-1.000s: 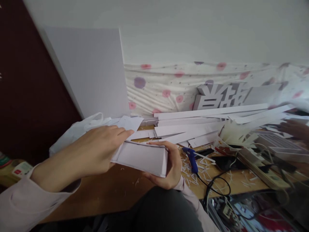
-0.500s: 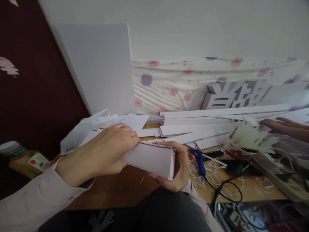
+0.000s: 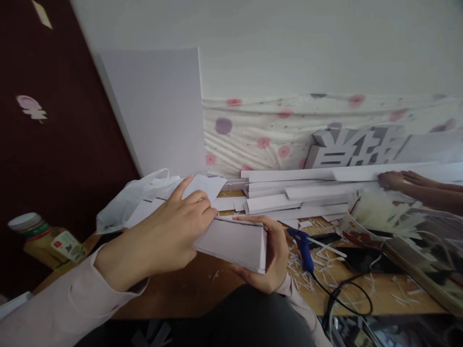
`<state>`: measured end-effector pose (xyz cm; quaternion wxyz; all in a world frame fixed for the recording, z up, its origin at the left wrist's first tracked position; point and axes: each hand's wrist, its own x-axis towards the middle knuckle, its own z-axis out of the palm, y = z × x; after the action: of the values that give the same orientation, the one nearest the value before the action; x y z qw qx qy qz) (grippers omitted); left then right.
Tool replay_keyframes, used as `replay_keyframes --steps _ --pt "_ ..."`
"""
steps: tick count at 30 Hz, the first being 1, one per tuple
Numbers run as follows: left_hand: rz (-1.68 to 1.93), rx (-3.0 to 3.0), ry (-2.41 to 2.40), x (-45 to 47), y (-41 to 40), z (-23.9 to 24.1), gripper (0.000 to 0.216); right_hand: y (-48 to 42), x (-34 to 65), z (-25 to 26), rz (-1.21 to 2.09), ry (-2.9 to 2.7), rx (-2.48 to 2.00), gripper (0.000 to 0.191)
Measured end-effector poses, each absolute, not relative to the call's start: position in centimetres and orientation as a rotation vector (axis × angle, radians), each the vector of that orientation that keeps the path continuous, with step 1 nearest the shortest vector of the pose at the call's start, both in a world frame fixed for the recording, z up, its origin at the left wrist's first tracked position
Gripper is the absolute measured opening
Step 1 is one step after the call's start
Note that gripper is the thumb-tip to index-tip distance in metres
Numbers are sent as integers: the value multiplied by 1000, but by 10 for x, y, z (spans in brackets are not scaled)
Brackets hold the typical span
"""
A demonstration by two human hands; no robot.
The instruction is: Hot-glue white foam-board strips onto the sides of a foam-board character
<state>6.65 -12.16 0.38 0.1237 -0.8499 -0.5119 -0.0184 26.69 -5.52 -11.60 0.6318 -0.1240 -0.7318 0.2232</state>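
A white foam-board box piece (image 3: 233,243) is held over the front of the table between my two hands. My right hand (image 3: 273,253) wraps round its right end, thumb and fingers on opposite edges. At the far left end, my left hand (image 3: 177,226) grips the piece with fingers bent over it; the index finger points up and away. The left fingertips and that end of the piece are partly hidden. To the right of my right hand lies a blue glue gun (image 3: 302,248) with a white glue stick in it, among scattered white scraps.
White strips (image 3: 289,193) lie stacked along the wall, and another person's hands (image 3: 398,180) rest on them. A tub of glue sticks (image 3: 365,231), a phone (image 3: 376,260) and a black cable are at right. A bottle (image 3: 50,241) and plastic bag (image 3: 123,200) are at left.
The view has shifted slightly. My left index finger has lifted and straightened, while both hands stay on the box piece. The other person's hands have moved left with a white strip.
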Motion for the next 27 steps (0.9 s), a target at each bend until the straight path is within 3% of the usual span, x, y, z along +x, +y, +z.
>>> replay_keyframes --steps 8,19,27 --pt "-98 -2550 -1480 86 -121 3 24 -55 262 -111 546 -1677 -226 69" --pt "-160 -2641 -1526 82 -117 4 34 -56 263 -114 593 -1698 -205 69" --pt "-166 -2673 -1583 83 -118 8 26 -57 264 -112 528 -1695 -268 68"
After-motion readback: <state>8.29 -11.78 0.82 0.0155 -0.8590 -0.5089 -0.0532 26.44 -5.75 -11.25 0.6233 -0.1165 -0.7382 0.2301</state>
